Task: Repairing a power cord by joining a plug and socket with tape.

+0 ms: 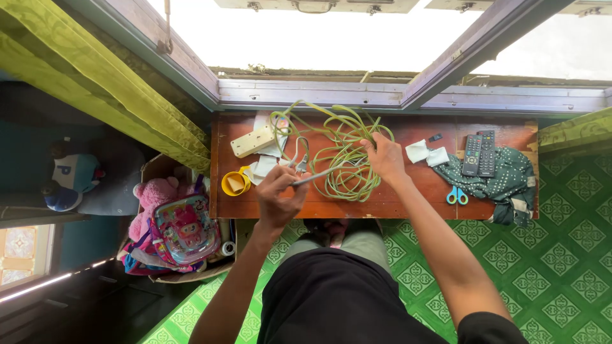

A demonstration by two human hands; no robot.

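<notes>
A long pale green cable lies in tangled loops on a brown wooden table under a window. My left hand pinches a straight stretch of the cable near its plug end, holding it above the table's front edge. My right hand grips the loops at the right side of the bundle. A cream power strip lies at the back left, joined to the cable.
A yellow cup and white papers sit left of the cable. To the right are white cloths, two black remotes, blue scissors and a dark green patterned cloth. A box of toys stands left of the table.
</notes>
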